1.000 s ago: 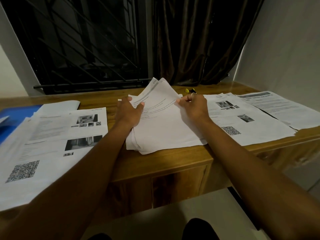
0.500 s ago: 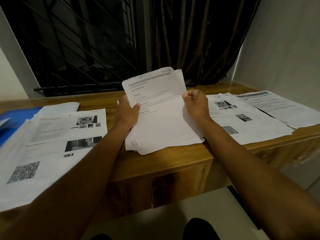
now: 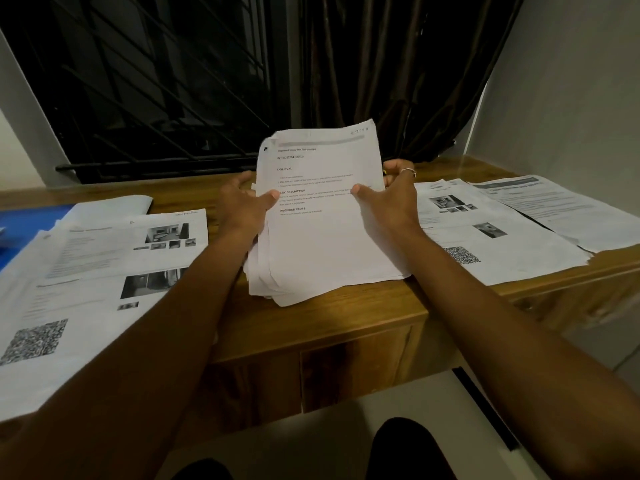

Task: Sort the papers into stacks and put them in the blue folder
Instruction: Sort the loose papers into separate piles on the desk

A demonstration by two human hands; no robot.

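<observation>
Middle stack (image 3: 322, 251): thin white printed sheets, edges ragged, centre of frame on the wooden desk (image 3: 311, 327), far end tilted up.
Left hand (image 3: 242, 206): thumb on the top sheet, fingers behind, clasping the stack's left edge.
Right hand (image 3: 391, 195): grips the right edge likewise; metal ring (image 3: 408, 172).
Blue folder (image 3: 24, 226): smooth, left edge of frame, partly under a flat spread of sheets (image 3: 97, 271).
Right piles (image 3: 491, 233): flat, overlapping sheets with photos.

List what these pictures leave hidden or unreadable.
Head view only:
- Blue folder: cut off by the left edge, covered by papers.
- Middle stack: lower sheets hidden under the top page; its small print is blurred.
- Left hand and right hand: fingertips hidden behind the stack.
- Window: only darkness outside.
</observation>
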